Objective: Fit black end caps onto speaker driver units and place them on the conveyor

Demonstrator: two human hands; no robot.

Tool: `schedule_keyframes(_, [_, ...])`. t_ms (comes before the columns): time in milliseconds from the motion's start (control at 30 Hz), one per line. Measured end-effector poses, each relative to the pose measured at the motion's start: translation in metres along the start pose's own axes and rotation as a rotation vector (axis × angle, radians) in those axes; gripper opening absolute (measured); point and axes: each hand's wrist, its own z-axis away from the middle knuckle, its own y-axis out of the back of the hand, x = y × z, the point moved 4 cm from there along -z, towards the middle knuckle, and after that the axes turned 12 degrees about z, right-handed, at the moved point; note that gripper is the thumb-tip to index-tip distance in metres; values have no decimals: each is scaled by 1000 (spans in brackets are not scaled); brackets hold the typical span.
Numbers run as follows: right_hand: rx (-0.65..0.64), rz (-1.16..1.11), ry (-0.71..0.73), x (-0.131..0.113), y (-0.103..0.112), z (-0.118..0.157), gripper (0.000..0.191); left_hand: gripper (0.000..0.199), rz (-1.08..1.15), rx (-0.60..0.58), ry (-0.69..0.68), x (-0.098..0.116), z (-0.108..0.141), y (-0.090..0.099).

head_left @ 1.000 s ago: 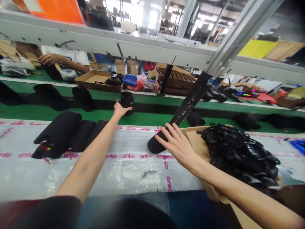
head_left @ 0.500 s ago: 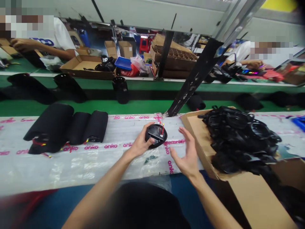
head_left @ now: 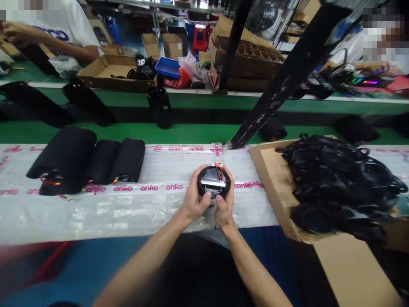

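Left hand point(head_left: 193, 199): curled round the left side of a black tube point(head_left: 209, 175), thumb at its near edge.
Right hand point(head_left: 226, 204): closed on its right side, thumb likewise.
Black tube: end facing up, over the white table point(head_left: 166, 213); contact unclear. Red wires point(head_left: 220, 171) at far edge.
Table left: other tubes point(head_left: 129, 157), lying.
Table right: cardboard box point(head_left: 268, 183), black parts point(head_left: 335, 179) heaped.
Far: green belt point(head_left: 198, 135).

A rounded black part point(head_left: 208, 174), crossed by a shiny strip point(head_left: 213, 183), with red, yellow-tipped wires point(head_left: 221, 174) at its far edge, is held face-up in both hands point(head_left: 194, 197) point(head_left: 225, 207).
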Motion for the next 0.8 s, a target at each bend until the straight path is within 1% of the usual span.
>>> schedule_keyframes(67, [54,83,-30,-4,-1,-2,70,66,-44,110,8,1,0,-5])
schedule_keyframes(133, [89,140,-53,-9,-3,-4,66,63,-67,148,30,3,-1,-5])
schedule_keyframes(167, [94,153,-60,-11,-4,-5,64,62,-61,137,46,4,-2,-4])
schedule_keyframes(233, [97,166,-67,-14,-5,-5,63,65,-7,69,85,6,-2,-1])
schedule_keyframes(300, [90,173,-72,-17,-5,-4,62,72,63,-14,115,8,-1,0])
schedule_keyframes(333, [89,174,-74,-18,-5,-3,62,76,86,-28,119,9,1,-1])
schedule_keyframes(367, [88,175,-78,-19,-4,-2,62,77,97,-13,117,10,2,-2])
schedule_keyframes(400, [89,176,-81,-20,-4,-2,62,74,96,27,114,11,4,-5])
schedule_keyframes(500, [86,187,-91,-23,-3,-1,61,60,69,184,136,13,9,-15])
schedule_keyframes(567, [79,200,-89,-24,-2,-1,61,57,64,221,158,15,11,-17])
schedule_keyframes(600, [78,202,-85,-24,-1,-1,61,59,69,205,168,16,10,-15])
schedule_keyframes(633, [75,201,-80,-24,-1,-1,60,61,87,160,182,18,7,-11])
schedule_keyframes(667, [70,195,-76,-23,0,-1,60,64,116,96,205,21,3,-5])
schedule_keyframes(733, [64,172,-64,-23,0,-2,59,66,181,-72,287,27,-12,7])
schedule_keyframes(800, [61,140,-55,-23,-1,-3,58,59,180,-205,390,34,-31,17])
